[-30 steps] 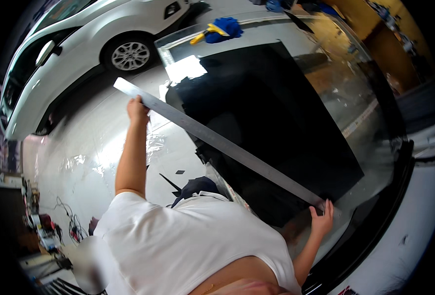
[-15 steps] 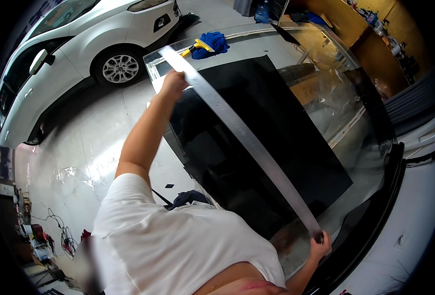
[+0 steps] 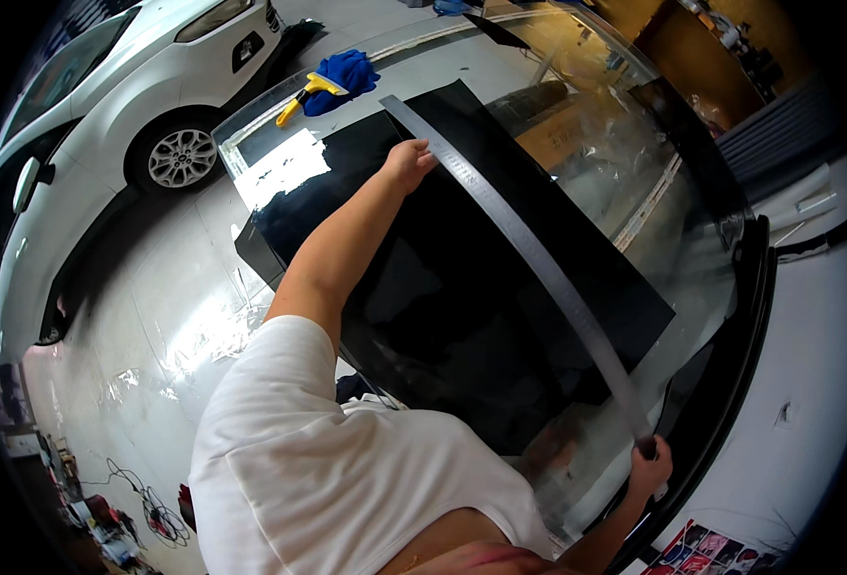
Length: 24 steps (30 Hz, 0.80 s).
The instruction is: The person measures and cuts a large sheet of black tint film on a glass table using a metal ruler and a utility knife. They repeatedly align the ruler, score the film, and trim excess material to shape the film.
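Observation:
A long metal straightedge runs diagonally over a black film sheet on a glass pane. My left hand grips the straightedge near its far end, fingers pinched on its left edge. At the near end, lower right, my right hand is closed around it. The straightedge looks slightly bowed. Whether it touches the film along its whole length I cannot tell. Past the film's far left corner lie a yellow-handled scraper and a blue cloth.
A white car stands on the left beyond the pane. Black trim borders the pane's right edge. Brown cardboard shows through the glass. Tangled cables lie on the floor at lower left, and a colourful printed sheet at lower right.
The straightedge's far end has shifted right across the film, with my left hand on it. Its near end has moved slightly right. It appears more bowed, and my view has turned somewhat.

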Available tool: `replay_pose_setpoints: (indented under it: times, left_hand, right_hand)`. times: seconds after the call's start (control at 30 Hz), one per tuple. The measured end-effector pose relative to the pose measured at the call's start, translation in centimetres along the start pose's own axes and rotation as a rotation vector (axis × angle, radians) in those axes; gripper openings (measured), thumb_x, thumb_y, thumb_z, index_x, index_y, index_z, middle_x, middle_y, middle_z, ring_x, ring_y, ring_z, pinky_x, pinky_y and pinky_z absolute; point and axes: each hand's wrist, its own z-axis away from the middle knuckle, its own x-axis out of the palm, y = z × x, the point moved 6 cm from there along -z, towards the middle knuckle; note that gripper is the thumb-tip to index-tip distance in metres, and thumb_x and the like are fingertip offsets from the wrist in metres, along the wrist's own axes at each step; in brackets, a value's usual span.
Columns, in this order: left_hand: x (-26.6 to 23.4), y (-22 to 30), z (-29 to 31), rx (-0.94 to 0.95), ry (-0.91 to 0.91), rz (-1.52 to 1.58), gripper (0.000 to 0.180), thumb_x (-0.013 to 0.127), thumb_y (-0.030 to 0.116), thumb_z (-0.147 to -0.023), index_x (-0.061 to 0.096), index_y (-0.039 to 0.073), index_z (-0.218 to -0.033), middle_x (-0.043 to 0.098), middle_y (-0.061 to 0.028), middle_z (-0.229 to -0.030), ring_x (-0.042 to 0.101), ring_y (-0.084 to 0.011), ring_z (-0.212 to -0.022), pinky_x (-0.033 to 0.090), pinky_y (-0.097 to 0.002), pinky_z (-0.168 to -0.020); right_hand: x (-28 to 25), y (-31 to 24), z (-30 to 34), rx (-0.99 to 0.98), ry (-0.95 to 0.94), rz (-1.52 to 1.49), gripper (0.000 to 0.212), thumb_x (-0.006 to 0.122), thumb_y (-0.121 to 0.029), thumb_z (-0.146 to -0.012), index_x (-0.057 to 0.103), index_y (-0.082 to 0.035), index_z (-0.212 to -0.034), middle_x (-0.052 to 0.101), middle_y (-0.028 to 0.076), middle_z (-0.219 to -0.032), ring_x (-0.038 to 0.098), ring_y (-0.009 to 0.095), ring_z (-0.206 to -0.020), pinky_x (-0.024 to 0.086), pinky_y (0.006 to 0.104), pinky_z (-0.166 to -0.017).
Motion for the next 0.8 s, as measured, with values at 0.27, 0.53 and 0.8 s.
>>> replay_pose_setpoints:
  times: [0.27,0.53,0.8]
  left_hand:
    - [7.8,-6.7,11.8,0.831,-0.204,-1.881,0.09,0.061,0.062,-0.074,0.036,0.005,-0.138,0.035,-0.0216,-0.142,0.029,-0.0377,-0.133,0.023,-0.0538,-0.107]
    - [7.2,-13.3,13.7,0.694,-0.645,-2.132,0.117,0.058,0.079,-0.061,0.021,0.009,-0.146,0.016,-0.0156,-0.153,0.01,-0.0337,-0.142,0.009,-0.0582,-0.11]
    - [7.6,-14.6,12.1,0.657,-0.78,-2.188,0.119,0.054,0.083,-0.059,0.019,0.011,-0.147,0.015,-0.0162,-0.153,0.009,-0.034,-0.142,0.007,-0.058,-0.111]
  right_hand:
    - [-0.2,-4.5,-5.7,0.127,-0.028,0.01,0.038,0.072,-0.012,-0.062,0.067,-0.003,-0.099,0.068,0.015,-0.09,0.067,0.027,-0.085,0.05,0.0335,-0.076]
    - [1.6,-6.4,-5.2,0.12,-0.036,0.024,0.041,0.079,-0.024,-0.063,0.068,-0.006,-0.098,0.068,0.013,-0.088,0.067,0.027,-0.082,0.05,0.0345,-0.073]
    - [6.5,-6.5,-1.7,0.171,-0.094,0.009,0.043,0.08,-0.031,-0.062,0.069,-0.008,-0.096,0.068,0.01,-0.085,0.065,0.027,-0.077,0.05,0.0345,-0.07]
